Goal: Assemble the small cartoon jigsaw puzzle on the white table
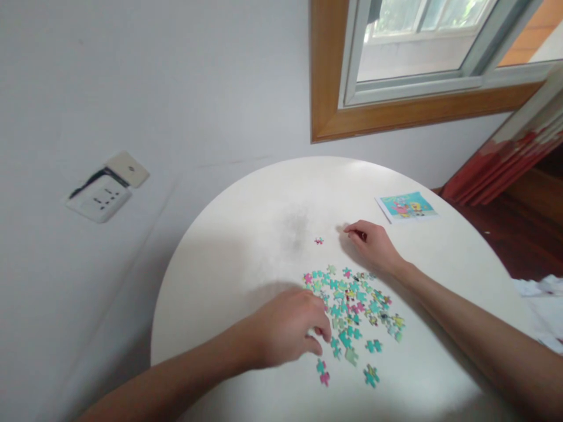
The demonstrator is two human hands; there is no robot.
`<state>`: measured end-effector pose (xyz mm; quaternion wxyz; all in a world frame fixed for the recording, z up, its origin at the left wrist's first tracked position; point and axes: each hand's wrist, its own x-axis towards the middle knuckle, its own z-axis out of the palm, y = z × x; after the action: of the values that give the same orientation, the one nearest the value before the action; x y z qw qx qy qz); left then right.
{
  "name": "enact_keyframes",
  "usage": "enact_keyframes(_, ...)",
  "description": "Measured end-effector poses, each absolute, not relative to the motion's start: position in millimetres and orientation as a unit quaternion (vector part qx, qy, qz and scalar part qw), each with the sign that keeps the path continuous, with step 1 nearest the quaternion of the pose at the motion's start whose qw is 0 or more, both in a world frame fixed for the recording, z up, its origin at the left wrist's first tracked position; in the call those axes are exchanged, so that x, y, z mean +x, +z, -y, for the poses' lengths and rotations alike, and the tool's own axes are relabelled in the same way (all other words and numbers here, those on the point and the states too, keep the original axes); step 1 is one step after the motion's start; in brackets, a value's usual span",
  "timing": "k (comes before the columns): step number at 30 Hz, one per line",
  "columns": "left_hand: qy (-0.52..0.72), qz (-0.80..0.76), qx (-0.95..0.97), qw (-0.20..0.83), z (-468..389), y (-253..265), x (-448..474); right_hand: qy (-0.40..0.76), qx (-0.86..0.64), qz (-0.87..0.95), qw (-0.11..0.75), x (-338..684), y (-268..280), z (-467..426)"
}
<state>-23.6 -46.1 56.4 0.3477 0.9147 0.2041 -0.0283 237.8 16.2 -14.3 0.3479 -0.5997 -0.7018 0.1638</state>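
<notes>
A loose heap of jigsaw puzzle pieces (pixel 347 302), mostly turquoise with pink and yellow ones, lies on the round white table (pixel 211 258). Over the heap's left edge is my left hand (pixel 294 328), its fingers bent and the thumb apart from them, with nothing visible between. Beyond the heap, my right hand (pixel 373 240) has its fingers pinched together; whatever they may hold is too small to make out. A single puzzle piece (pixel 319 241) lies just left of its fingertips. Two joined pieces (pixel 322 372) and another small cluster (pixel 371 375) sit nearest me.
A cartoon picture card (pixel 409 207) lies toward the table's far right. The wall behind carries a power socket (pixel 99 198) on the left and a wood-framed window (pixel 328 111) on the right. A red and white curtain (pixel 497 164) hangs beyond the table's right side.
</notes>
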Motion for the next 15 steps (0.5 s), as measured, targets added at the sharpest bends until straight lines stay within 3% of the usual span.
enact_keyframes(15, -0.010, -0.099, 0.961, 0.259, 76.9, 39.4, -34.0, 0.189, -0.583, 0.688, 0.388, 241.1, -20.6, -18.1)
